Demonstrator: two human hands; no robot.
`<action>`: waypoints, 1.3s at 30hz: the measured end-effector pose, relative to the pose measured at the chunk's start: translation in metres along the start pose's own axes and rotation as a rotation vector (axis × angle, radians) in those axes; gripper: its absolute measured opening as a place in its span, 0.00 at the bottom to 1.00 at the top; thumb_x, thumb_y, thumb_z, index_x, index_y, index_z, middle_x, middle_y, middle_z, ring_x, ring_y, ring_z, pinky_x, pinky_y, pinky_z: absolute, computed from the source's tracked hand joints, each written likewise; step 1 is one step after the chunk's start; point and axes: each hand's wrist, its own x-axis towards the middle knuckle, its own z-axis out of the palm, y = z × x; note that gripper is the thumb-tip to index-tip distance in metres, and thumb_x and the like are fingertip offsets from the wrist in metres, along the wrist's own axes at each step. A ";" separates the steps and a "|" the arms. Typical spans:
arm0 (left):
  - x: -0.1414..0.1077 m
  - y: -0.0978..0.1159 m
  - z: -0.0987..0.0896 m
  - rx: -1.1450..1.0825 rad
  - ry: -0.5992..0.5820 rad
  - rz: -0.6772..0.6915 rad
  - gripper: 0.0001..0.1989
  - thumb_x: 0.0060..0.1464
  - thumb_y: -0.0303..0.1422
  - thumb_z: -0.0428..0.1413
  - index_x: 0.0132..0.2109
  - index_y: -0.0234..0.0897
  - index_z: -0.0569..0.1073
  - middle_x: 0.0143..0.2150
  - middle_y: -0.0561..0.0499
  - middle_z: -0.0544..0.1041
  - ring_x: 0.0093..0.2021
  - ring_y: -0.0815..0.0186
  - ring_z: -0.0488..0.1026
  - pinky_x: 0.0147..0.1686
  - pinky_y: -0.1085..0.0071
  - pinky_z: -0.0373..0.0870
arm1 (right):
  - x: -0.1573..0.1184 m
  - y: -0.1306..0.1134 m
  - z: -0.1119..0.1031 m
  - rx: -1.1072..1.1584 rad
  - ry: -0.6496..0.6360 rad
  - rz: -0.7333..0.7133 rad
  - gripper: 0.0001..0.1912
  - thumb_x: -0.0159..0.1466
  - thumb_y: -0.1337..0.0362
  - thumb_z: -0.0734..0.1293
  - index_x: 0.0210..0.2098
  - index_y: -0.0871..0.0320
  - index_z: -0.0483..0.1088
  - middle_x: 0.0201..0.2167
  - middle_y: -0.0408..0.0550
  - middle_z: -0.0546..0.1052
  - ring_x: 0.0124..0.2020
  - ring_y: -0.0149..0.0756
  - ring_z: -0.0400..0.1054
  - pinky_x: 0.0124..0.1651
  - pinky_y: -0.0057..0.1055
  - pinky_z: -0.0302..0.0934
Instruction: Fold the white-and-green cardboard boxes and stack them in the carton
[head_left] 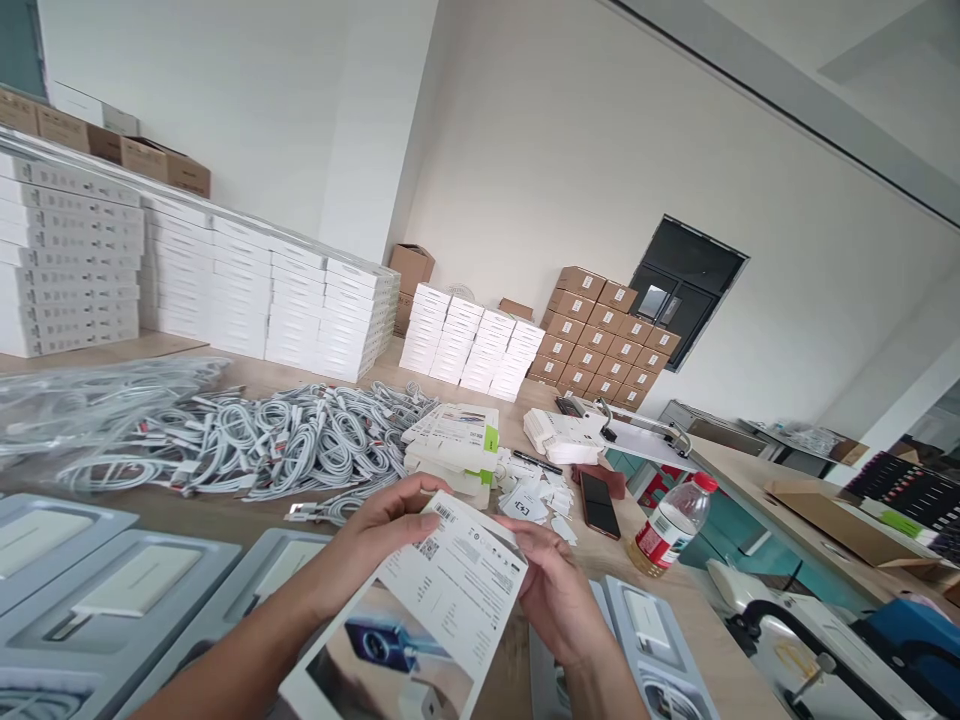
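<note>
A printed white box [450, 590] with a barcode and a phone picture is held up low in the middle of the head view. My left hand [397, 520] grips its upper left edge, thumb on the printed face. My right hand [547, 575] holds its upper right edge, fingers bent round it. Grey trays [217, 600] with white power adapters lie at the lower left, partly behind my left arm. Another grey tray [660, 640] shows beside my right forearm. Behind the box are a pile of white cables [300, 440] and flat printed cards [450, 440].
Stacked white boxes [247, 290] line the table's back left. To the right are a phone [599, 503], a red-capped bottle [671, 525], paper pieces [529, 498] and a pen [536, 462]. Brown cartons [600, 340] stand farther back.
</note>
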 end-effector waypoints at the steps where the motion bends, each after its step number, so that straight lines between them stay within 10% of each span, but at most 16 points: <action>1: 0.000 0.001 0.000 -0.031 -0.017 -0.006 0.16 0.55 0.42 0.58 0.49 0.41 0.71 0.34 0.55 0.75 0.33 0.64 0.71 0.32 0.72 0.64 | 0.000 0.000 -0.001 -0.016 -0.001 -0.002 0.16 0.48 0.56 0.78 0.35 0.56 0.81 0.32 0.48 0.82 0.35 0.40 0.73 0.42 0.33 0.66; 21: 0.006 -0.003 -0.007 -0.059 0.081 0.021 0.16 0.51 0.41 0.61 0.46 0.41 0.74 0.29 0.56 0.73 0.27 0.67 0.68 0.27 0.73 0.61 | -0.005 0.005 -0.005 -0.247 -0.163 -0.131 0.18 0.58 0.54 0.74 0.46 0.52 0.78 0.47 0.50 0.81 0.50 0.45 0.72 0.58 0.42 0.62; 26: 0.006 -0.008 -0.005 -0.061 0.093 0.046 0.16 0.53 0.42 0.60 0.46 0.42 0.73 0.31 0.56 0.73 0.29 0.67 0.69 0.28 0.74 0.62 | -0.003 0.012 0.004 -0.163 -0.072 -0.013 0.21 0.58 0.51 0.73 0.49 0.49 0.76 0.42 0.48 0.82 0.40 0.42 0.75 0.41 0.39 0.70; 34: 0.012 -0.010 -0.014 0.069 0.128 0.036 0.33 0.56 0.48 0.57 0.66 0.48 0.61 0.51 0.47 0.76 0.50 0.55 0.73 0.46 0.64 0.71 | 0.006 0.006 -0.003 -0.120 0.185 -0.200 0.26 0.55 0.50 0.74 0.50 0.54 0.76 0.47 0.52 0.81 0.46 0.46 0.75 0.45 0.40 0.70; 39: -0.012 -0.007 -0.002 0.725 0.133 0.326 0.42 0.41 0.52 0.66 0.63 0.46 0.68 0.70 0.42 0.58 0.69 0.39 0.51 0.66 0.45 0.48 | 0.004 0.014 -0.014 -0.087 0.515 -0.247 0.31 0.51 0.49 0.76 0.52 0.54 0.74 0.57 0.52 0.74 0.56 0.52 0.69 0.46 0.41 0.73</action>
